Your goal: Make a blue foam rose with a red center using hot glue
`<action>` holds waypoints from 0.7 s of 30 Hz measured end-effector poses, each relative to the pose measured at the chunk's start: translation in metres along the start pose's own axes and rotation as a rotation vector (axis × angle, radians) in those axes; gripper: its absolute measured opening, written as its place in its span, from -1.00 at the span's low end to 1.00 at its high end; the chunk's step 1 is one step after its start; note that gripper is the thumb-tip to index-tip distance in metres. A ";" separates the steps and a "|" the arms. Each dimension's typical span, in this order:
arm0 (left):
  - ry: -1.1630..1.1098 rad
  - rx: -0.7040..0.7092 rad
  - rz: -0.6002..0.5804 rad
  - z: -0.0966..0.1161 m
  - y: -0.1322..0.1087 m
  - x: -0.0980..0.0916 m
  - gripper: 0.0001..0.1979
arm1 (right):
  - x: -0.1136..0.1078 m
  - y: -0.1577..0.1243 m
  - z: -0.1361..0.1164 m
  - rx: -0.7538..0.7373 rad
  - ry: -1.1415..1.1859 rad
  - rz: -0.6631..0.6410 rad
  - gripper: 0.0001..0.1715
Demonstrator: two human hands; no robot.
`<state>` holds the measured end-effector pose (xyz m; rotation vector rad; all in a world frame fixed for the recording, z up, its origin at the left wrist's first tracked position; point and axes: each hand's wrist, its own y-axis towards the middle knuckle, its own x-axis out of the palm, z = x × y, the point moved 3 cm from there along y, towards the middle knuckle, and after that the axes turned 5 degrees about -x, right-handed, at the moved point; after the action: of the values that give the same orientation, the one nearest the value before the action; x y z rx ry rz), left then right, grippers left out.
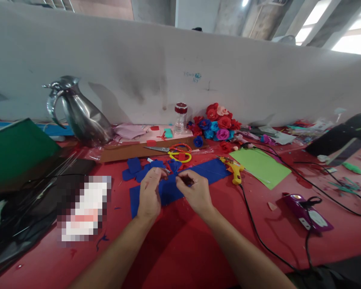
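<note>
My left hand (149, 194) and my right hand (194, 192) meet over a strip of blue foam sheet (171, 192) on the red table (180, 241). Both hands have their fingers pinched together at the fingertips, on a small blue foam piece (170, 176) between them. Cut blue squares (134, 165) lie just behind the left hand. Yellow-handled scissors (177, 154) and orange-handled scissors lie beyond the hands. A yellow glue gun (235, 169) with a black cord rests to the right of the blue sheet.
A steel jug (78, 112) stands back left beside a green board (16, 150). Foam roses (218, 122), a small jar (180, 117), a light green sheet (263, 166), a purple device (307, 212) and cables lie right. A white wall closes the back.
</note>
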<state>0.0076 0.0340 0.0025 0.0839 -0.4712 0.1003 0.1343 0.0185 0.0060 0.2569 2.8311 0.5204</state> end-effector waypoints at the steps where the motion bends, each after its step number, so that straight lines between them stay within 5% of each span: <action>1: -0.003 -0.001 0.016 -0.001 0.001 -0.001 -0.77 | 0.000 0.000 0.000 0.012 0.021 -0.004 -0.86; 4: 0.039 -0.104 0.033 -0.008 0.003 -0.003 -0.98 | 0.001 0.001 0.000 0.007 0.073 -0.032 -0.86; 7: 0.061 -0.139 -0.015 -0.012 0.001 -0.003 -0.81 | 0.001 0.001 -0.001 -0.051 0.102 -0.059 -0.89; 12: 0.090 0.024 -0.113 -0.005 -0.003 -0.002 -0.84 | 0.002 0.001 -0.002 -0.195 0.068 -0.094 -0.87; 17: 0.122 0.267 -0.077 0.004 -0.003 -0.010 -0.77 | 0.001 0.002 0.000 -0.288 0.038 -0.072 -0.89; 21: 0.118 0.252 -0.074 0.004 -0.001 -0.011 -0.83 | 0.000 0.002 0.003 -0.285 0.056 -0.059 -0.88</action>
<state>-0.0037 0.0315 0.0012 0.3405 -0.3351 0.0914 0.1355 0.0209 0.0044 0.1053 2.7604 0.9188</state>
